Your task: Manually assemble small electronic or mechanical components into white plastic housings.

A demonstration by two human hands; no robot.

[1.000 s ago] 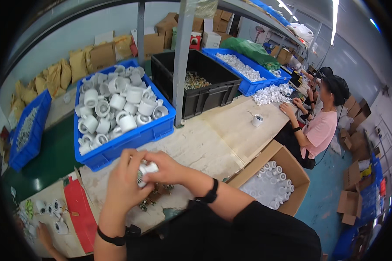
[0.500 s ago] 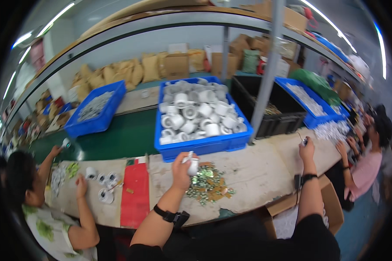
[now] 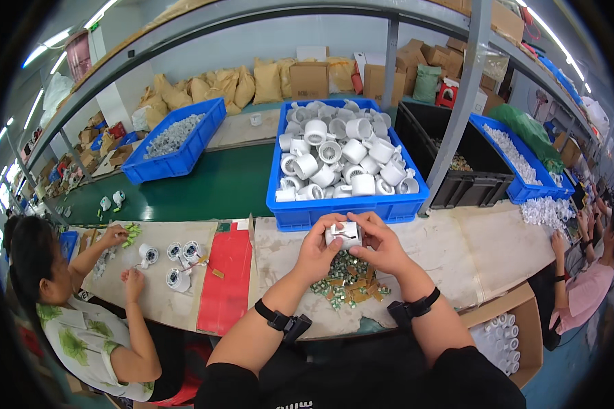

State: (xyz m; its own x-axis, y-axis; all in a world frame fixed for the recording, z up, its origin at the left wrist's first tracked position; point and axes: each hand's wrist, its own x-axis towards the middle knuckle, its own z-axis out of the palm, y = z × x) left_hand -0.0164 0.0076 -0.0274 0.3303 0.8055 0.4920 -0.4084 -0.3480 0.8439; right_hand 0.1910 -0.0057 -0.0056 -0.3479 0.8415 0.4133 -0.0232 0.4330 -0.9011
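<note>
Holds one white plastic housing (image 3: 344,236), not yet set down, clamped between left hand (image 3: 318,249) and right hand (image 3: 383,247). Leaves loose circuit boards (image 3: 351,285) heaped just below hands, more housings (image 3: 331,151) in blue crate (image 3: 303,219) beyond.

Both hands (image 3: 318,252) hold a white housing (image 3: 348,234); green boards (image 3: 340,274) lie piled nearby.

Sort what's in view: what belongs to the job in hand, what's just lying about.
Seemingly in use:
white part between left hand and right hand
small green pieces below
white parts in blue crate

Apparently lying about:
tan sacks
green sack
brown carton
</note>
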